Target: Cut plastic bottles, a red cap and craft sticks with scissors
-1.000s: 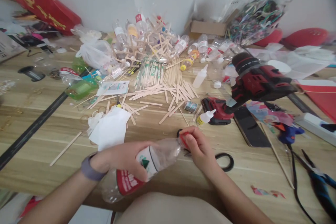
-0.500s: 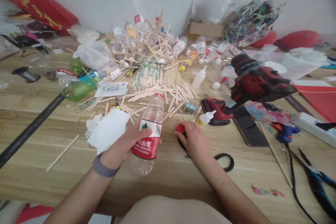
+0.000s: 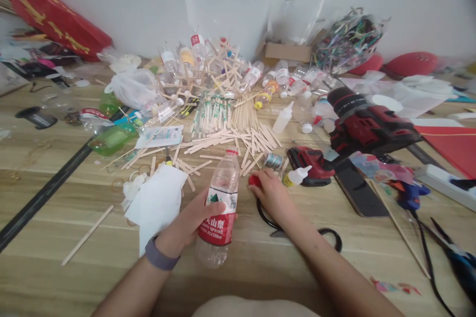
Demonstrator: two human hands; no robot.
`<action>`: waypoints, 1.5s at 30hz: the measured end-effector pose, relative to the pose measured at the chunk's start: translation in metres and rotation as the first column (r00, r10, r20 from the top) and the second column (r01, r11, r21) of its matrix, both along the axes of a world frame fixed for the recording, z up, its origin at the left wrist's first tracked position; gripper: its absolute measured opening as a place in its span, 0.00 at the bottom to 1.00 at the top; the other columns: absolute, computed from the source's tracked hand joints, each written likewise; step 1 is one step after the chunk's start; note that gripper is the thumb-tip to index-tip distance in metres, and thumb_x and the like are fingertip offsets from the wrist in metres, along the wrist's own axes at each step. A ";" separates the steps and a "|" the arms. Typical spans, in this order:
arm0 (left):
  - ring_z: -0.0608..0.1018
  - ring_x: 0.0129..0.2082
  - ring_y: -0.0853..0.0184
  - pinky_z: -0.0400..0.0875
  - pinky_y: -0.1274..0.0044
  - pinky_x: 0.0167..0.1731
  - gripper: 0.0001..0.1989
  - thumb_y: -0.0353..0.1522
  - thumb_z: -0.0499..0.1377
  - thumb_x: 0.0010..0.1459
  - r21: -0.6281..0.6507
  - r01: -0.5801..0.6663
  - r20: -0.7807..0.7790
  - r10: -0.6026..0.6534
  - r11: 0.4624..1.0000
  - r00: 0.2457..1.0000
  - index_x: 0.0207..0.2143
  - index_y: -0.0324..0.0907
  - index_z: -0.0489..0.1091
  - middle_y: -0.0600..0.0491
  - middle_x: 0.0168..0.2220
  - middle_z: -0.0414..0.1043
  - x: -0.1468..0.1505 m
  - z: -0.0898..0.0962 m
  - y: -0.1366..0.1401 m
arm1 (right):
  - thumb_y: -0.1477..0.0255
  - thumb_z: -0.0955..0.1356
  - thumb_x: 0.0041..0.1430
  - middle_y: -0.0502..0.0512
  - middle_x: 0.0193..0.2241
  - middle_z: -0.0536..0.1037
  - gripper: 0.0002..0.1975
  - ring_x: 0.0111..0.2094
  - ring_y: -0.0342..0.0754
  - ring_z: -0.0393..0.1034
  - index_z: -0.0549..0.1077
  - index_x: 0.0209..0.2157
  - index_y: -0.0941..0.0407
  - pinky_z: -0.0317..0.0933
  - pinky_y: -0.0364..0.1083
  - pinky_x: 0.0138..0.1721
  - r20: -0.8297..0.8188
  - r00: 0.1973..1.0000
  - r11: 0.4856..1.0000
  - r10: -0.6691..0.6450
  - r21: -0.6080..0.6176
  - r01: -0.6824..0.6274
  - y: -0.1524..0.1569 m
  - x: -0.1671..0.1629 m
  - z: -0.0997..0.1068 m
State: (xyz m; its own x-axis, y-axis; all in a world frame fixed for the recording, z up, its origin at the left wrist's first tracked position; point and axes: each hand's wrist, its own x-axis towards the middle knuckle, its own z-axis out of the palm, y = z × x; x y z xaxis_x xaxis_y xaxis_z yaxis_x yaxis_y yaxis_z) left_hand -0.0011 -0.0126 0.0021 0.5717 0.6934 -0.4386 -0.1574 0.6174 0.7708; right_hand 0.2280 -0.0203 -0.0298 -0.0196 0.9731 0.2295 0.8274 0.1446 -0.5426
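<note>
My left hand (image 3: 197, 215) is wrapped around a clear plastic bottle (image 3: 226, 173) with a red and white label, tilted slightly over the table. Red shows at the bottle's neck; whether it is a cap or a ring I cannot tell. My right hand (image 3: 273, 193) pinches a red bottle cap (image 3: 254, 181) between thumb and fingers, just above the tabletop. Beneath that hand and wrist lie black-handled scissors (image 3: 332, 238), partly hidden. A small glue bottle (image 3: 297, 176) with a white nozzle and a spool of thread (image 3: 273, 160) are close beyond my right hand.
A red cordless drill (image 3: 372, 121) stands at the right beside a phone (image 3: 359, 188), a glue gun (image 3: 409, 193) and pliers (image 3: 451, 252). Wooden sticks (image 3: 223, 141) and plastic bottles (image 3: 253, 75) crowd the back. White paper (image 3: 158, 203) lies left of my left hand.
The view has shifted a little, so the table's contents sit lower in the picture. Both hands keep their holds on the bottle and the red cap.
</note>
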 end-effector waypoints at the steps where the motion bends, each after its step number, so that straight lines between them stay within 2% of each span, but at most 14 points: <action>1: 0.81 0.34 0.56 0.73 0.72 0.31 0.35 0.45 0.74 0.39 0.002 0.012 0.005 -0.013 1.000 1.000 0.47 0.41 0.67 0.47 0.37 0.79 0.000 -0.001 0.000 | 0.77 0.68 0.59 0.61 0.40 0.75 0.09 0.41 0.56 0.73 0.74 0.42 0.57 0.68 0.55 0.44 -0.001 1.000 1.000 0.006 -0.013 -0.006 0.001 -0.001 0.000; 7: 0.80 0.32 0.60 0.72 0.73 0.32 0.36 0.46 0.73 0.41 0.011 0.084 -0.012 -0.084 0.996 0.996 0.50 0.41 0.68 0.49 0.36 0.78 -0.004 -0.001 -0.003 | 0.74 0.67 0.60 0.65 0.44 0.75 0.10 0.46 0.59 0.72 0.74 0.44 0.58 0.66 0.58 0.49 -0.072 0.997 0.999 0.011 -0.036 -0.013 -0.002 -0.001 0.008; 10: 0.80 0.41 0.57 0.71 0.69 0.43 0.43 0.45 0.74 0.41 0.054 0.151 -0.014 -0.151 0.987 0.988 0.58 0.45 0.65 0.47 0.45 0.78 -0.008 -0.004 -0.001 | 0.66 0.64 0.65 0.66 0.46 0.76 0.17 0.43 0.56 0.74 0.69 0.53 0.59 0.69 0.55 0.44 -0.194 0.981 0.999 -0.006 -0.049 -0.003 -0.009 -0.002 0.017; 14: 0.71 0.57 0.53 0.62 0.65 0.57 0.50 0.45 0.75 0.41 0.187 0.325 0.019 -0.334 0.927 0.942 0.64 0.47 0.60 0.45 0.59 0.70 -0.014 -0.006 0.003 | 0.59 0.65 0.65 0.59 0.43 0.78 0.24 0.36 0.49 0.75 0.62 0.58 0.54 0.71 0.48 0.35 -0.681 0.732 0.986 -0.010 -0.130 -0.108 -0.020 -0.014 0.025; 16: 0.71 0.57 0.52 0.62 0.65 0.56 0.48 0.49 0.73 0.42 0.200 0.390 0.026 -0.403 0.899 0.915 0.64 0.46 0.61 0.45 0.58 0.71 -0.016 -0.005 0.005 | 0.59 0.68 0.61 0.57 0.41 0.78 0.21 0.39 0.48 0.75 0.66 0.52 0.53 0.70 0.47 0.39 -0.798 0.602 0.972 -0.017 -0.155 -0.177 -0.026 -0.027 0.026; 18: 0.73 0.55 0.53 0.64 0.66 0.53 0.44 0.53 0.69 0.46 0.201 0.366 0.012 -0.376 0.909 0.926 0.62 0.45 0.64 0.44 0.56 0.72 -0.017 -0.002 0.006 | 0.60 0.69 0.59 0.56 0.41 0.78 0.17 0.42 0.49 0.75 0.68 0.47 0.53 0.70 0.48 0.42 -0.828 0.561 0.950 -0.023 -0.193 -0.246 -0.033 -0.042 0.026; 21: 0.75 0.51 0.58 0.67 0.71 0.49 0.35 0.49 0.68 0.51 0.186 0.272 -0.055 -0.267 0.944 0.962 0.57 0.45 0.68 0.46 0.53 0.74 -0.016 0.001 0.006 | 0.63 0.69 0.61 0.58 0.43 0.78 0.18 0.40 0.48 0.75 0.69 0.50 0.54 0.70 0.47 0.39 -0.727 0.686 0.927 0.016 -0.246 -0.282 -0.043 -0.053 0.030; 25: 0.78 0.33 0.66 0.68 0.77 0.33 0.29 0.48 0.69 0.50 0.048 0.303 0.000 -0.304 0.952 0.953 0.49 0.40 0.72 0.49 0.38 0.78 -0.014 -0.001 0.005 | 0.69 0.66 0.65 0.59 0.41 0.77 0.12 0.38 0.50 0.73 0.72 0.49 0.55 0.67 0.51 0.41 -0.270 0.947 0.968 0.172 -0.134 -0.214 -0.056 -0.022 0.040; 27: 0.77 0.30 0.67 0.68 0.77 0.31 0.28 0.49 0.69 0.50 -0.012 0.289 0.028 -0.288 0.957 0.957 0.46 0.38 0.73 0.48 0.36 0.78 -0.013 -0.003 0.004 | 0.68 0.64 0.67 0.59 0.36 0.78 0.08 0.38 0.53 0.73 0.75 0.39 0.54 0.66 0.51 0.40 0.000 0.981 0.967 0.191 -0.169 -0.189 -0.065 0.006 0.040; 29: 0.78 0.30 0.66 0.69 0.76 0.31 0.27 0.48 0.68 0.51 -0.046 0.248 0.026 -0.247 0.968 0.969 0.46 0.38 0.73 0.47 0.35 0.79 -0.012 -0.004 0.003 | 0.69 0.67 0.63 0.58 0.34 0.79 0.05 0.37 0.55 0.73 0.75 0.40 0.53 0.65 0.52 0.38 0.213 0.964 0.972 0.159 -0.203 -0.115 -0.076 0.031 0.036; 32: 0.79 0.30 0.65 0.70 0.76 0.32 0.24 0.47 0.66 0.55 -0.068 0.232 0.036 -0.230 0.970 0.973 0.44 0.37 0.74 0.47 0.32 0.79 -0.010 -0.005 0.001 | 0.70 0.73 0.56 0.59 0.36 0.79 0.09 0.38 0.58 0.73 0.74 0.39 0.54 0.64 0.53 0.38 0.354 0.924 0.968 0.146 -0.244 -0.060 -0.090 0.049 0.026; 36: 0.80 0.29 0.64 0.70 0.76 0.30 0.23 0.47 0.66 0.54 -0.089 0.250 0.049 -0.247 0.964 0.968 0.41 0.36 0.75 0.47 0.31 0.79 -0.007 -0.008 -0.002 | 0.75 0.74 0.51 0.54 0.31 0.76 0.09 0.33 0.53 0.72 0.70 0.30 0.53 0.63 0.49 0.34 0.245 0.954 0.932 0.172 -0.356 -0.076 -0.093 0.046 0.023; 40: 0.80 0.29 0.64 0.72 0.75 0.32 0.22 0.46 0.67 0.53 -0.113 0.257 0.066 -0.251 0.960 0.966 0.40 0.36 0.76 0.47 0.31 0.80 -0.006 -0.011 -0.004 | 0.74 0.72 0.51 0.48 0.23 0.74 0.10 0.25 0.48 0.68 0.65 0.26 0.52 0.59 0.44 0.25 -0.084 0.989 0.866 0.124 -0.477 -0.149 -0.087 0.047 0.042; 45: 0.80 0.31 0.63 0.73 0.76 0.31 0.19 0.43 0.65 0.56 -0.079 0.124 0.114 -0.114 0.989 0.987 0.41 0.36 0.76 0.46 0.34 0.80 -0.008 -0.010 0.001 | 0.63 0.70 0.56 0.48 0.22 0.73 0.10 0.23 0.47 0.70 0.65 0.29 0.52 0.63 0.44 0.23 -0.564 0.826 0.784 -0.018 -0.521 -0.339 -0.075 0.036 0.066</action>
State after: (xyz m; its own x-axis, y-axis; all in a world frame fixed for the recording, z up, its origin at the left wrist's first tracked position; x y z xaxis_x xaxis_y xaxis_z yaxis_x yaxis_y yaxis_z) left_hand -0.0093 -0.0119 -0.0082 0.6954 0.5804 -0.4237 -0.1591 0.6993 0.6969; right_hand 0.2641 -0.0956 0.0366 -0.2424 0.9053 -0.3487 0.3891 -0.2385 -0.8898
